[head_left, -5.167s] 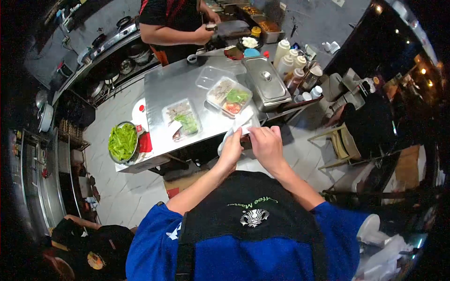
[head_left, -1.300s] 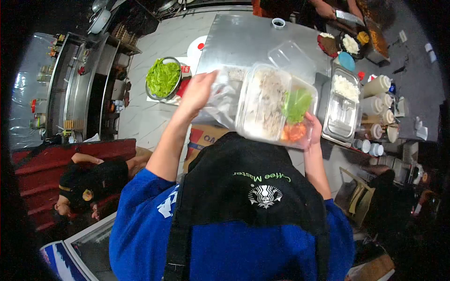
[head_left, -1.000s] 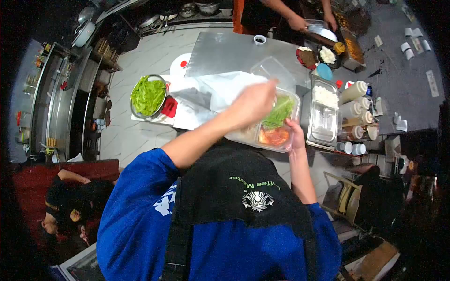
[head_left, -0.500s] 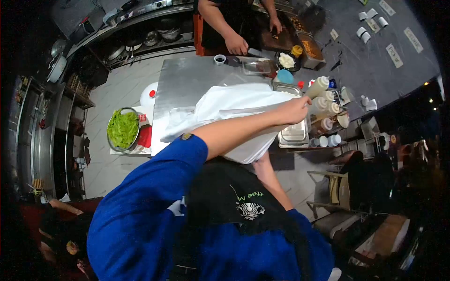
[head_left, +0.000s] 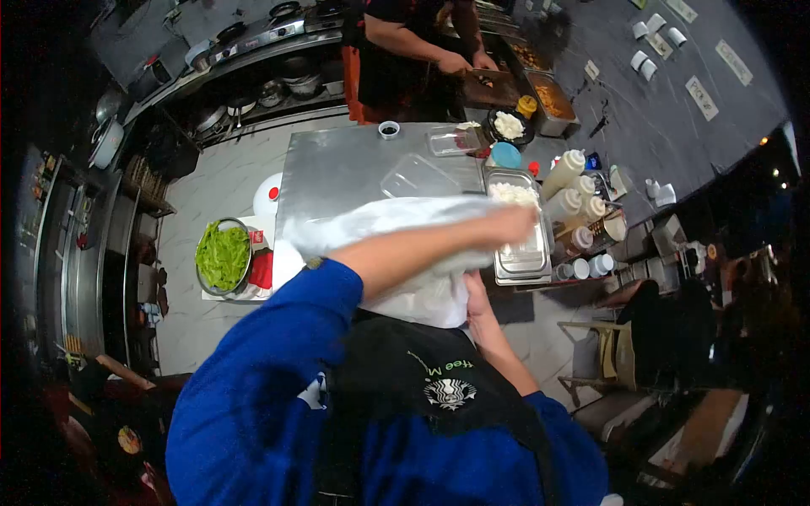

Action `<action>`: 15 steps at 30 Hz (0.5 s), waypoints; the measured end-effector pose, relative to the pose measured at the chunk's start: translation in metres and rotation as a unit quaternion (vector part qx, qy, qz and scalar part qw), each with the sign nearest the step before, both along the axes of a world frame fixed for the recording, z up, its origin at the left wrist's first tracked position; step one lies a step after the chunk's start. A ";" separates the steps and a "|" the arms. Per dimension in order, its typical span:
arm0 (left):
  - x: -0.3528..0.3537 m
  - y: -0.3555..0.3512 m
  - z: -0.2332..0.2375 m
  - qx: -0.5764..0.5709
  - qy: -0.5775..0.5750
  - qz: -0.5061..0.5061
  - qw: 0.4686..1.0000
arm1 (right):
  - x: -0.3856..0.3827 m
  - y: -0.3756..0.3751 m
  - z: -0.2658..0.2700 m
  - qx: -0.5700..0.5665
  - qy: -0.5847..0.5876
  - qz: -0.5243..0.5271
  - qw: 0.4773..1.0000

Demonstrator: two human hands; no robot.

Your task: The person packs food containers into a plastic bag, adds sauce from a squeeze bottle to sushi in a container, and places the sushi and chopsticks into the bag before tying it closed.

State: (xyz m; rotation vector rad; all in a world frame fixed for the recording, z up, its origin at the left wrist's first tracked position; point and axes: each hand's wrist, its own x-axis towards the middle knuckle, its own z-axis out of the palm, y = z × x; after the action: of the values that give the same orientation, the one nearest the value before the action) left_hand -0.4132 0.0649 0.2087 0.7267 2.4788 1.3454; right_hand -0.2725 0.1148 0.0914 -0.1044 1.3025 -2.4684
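Observation:
A large white plastic bag (head_left: 405,282) spreads in front of my apron, partly over the near edge of the steel table (head_left: 329,160). My left arm crosses above it, and my left hand (head_left: 513,226), smeared by motion, looks closed on the bag's right end. Below that, my right hand (head_left: 477,295) is closed around the bag's lower right edge; some of its fingers are hidden behind the white plastic. Just right of my left hand lies a steel tray (head_left: 523,268) with white food (head_left: 513,194) in its far part. Beyond the bag, a clear plastic container (head_left: 419,175) rests on the table.
Squeeze bottles (head_left: 564,173) stand at the table's right. A bowl of lettuce (head_left: 224,255) is at the left. Across the table, a co-worker's hands (head_left: 460,63) are at a cutting board (head_left: 494,88). A small cup of dark liquid (head_left: 389,129) sits near the far edge.
The bag has come nearer my body and bunched up, uncovering the clear container. My left hand has moved slightly left and down. The co-worker's hands have come together over the board.

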 end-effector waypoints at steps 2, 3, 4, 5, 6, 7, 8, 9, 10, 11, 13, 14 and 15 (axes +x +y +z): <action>0.069 0.033 0.041 0.100 0.003 -0.105 0.989 | 0.001 0.003 -0.014 0.009 0.004 -0.002 1.000; 0.094 0.046 0.052 0.070 0.030 -0.125 0.989 | 0.005 0.007 -0.014 -0.008 -0.016 -0.001 1.000; 0.117 0.041 0.069 0.069 0.030 -0.168 0.983 | 0.008 0.010 -0.002 -0.024 -0.036 0.004 0.999; 0.139 0.037 0.068 0.092 0.102 -0.159 0.978 | 0.013 0.015 0.012 -0.039 -0.056 0.010 0.998; 0.155 0.013 0.087 0.031 0.114 -0.165 0.979 | 0.017 0.020 0.024 -0.044 -0.066 0.015 0.997; 0.167 -0.022 0.117 -0.032 0.130 -0.176 0.975 | 0.015 0.023 0.036 -0.051 -0.070 0.019 0.996; 0.170 -0.057 0.136 -0.058 0.166 -0.167 0.970 | 0.017 0.028 0.046 -0.052 -0.068 0.022 0.996; 0.171 -0.090 0.136 -0.008 0.251 -0.079 0.965 | 0.018 0.032 0.053 -0.051 -0.066 0.023 0.996; 0.160 -0.129 0.131 0.084 0.327 0.024 0.941 | 0.016 0.032 0.058 -0.054 -0.068 0.022 0.996; 0.146 -0.170 0.115 0.057 0.301 0.171 0.936 | 0.014 0.032 0.061 -0.056 -0.071 0.016 0.996; 0.088 -0.237 0.075 0.035 0.327 0.386 0.862 | 0.011 0.029 0.061 -0.064 -0.085 0.001 0.994; 0.080 -0.236 0.038 0.257 0.122 0.373 0.883 | 0.008 0.025 0.059 -0.070 -0.092 -0.008 0.993; 0.072 -0.233 0.003 0.452 -0.095 0.326 0.825 | 0.005 0.022 0.058 -0.076 -0.099 -0.014 0.992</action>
State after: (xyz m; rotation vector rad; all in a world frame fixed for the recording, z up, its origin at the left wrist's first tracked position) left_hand -0.3414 -0.1684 0.2116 -0.2112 1.8636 2.7356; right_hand -0.2674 0.1372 0.1497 0.1198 1.0419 -2.5249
